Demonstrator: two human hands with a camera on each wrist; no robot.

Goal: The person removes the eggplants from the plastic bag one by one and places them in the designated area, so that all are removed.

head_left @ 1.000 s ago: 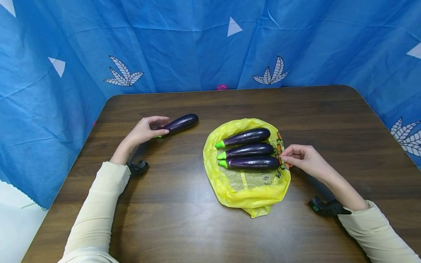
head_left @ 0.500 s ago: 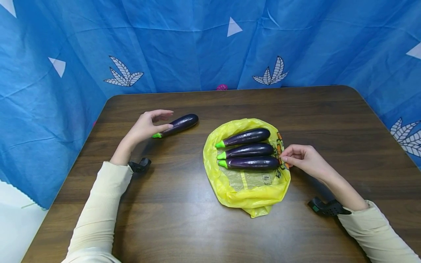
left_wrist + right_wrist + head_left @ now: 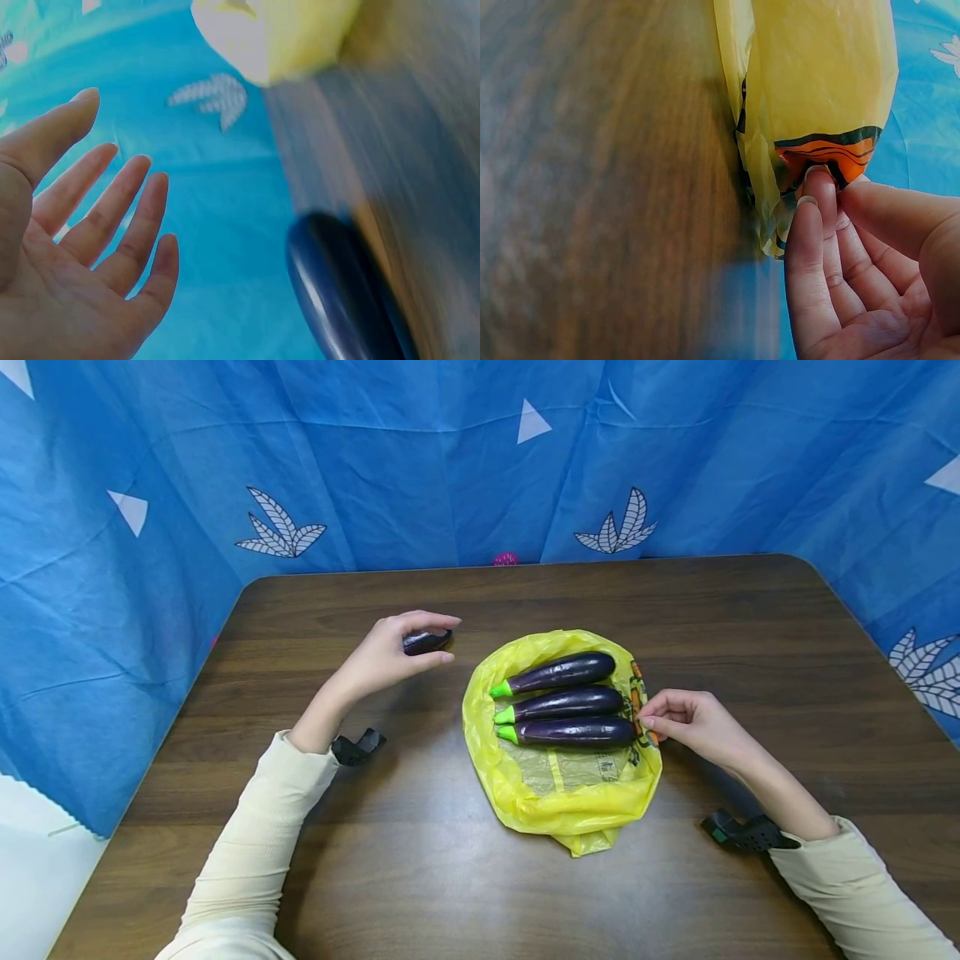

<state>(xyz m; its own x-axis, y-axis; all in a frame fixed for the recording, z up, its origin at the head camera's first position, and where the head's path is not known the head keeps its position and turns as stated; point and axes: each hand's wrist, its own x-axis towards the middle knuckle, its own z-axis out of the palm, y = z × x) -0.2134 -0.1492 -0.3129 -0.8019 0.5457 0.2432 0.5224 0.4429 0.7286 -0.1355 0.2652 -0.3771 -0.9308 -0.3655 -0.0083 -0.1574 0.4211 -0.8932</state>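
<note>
My left hand (image 3: 393, 652) hovers over a dark purple eggplant (image 3: 426, 642) lying on the table, hiding its stem end in the head view. In the left wrist view the fingers are spread and relaxed, apart from the eggplant (image 3: 341, 289). With thumb and fingertips my right hand (image 3: 693, 720) pinches the right rim of a yellow plastic bag (image 3: 495, 777). The right wrist view has the pinch at an orange and black print on the bag (image 3: 825, 82). Three eggplants (image 3: 566, 702) with bright green stems lie side by side inside the opened bag.
A brown wood-grain table (image 3: 420, 877) carries everything. Blue patterned cloth (image 3: 442, 468) hangs behind it and at both sides. Black wrist cameras (image 3: 360, 747) sit at the sleeve cuffs.
My left hand has come off the stem end of the lone eggplant and moved right above it, towards the bag. That eggplant stays put, and my right hand keeps its pinch.
</note>
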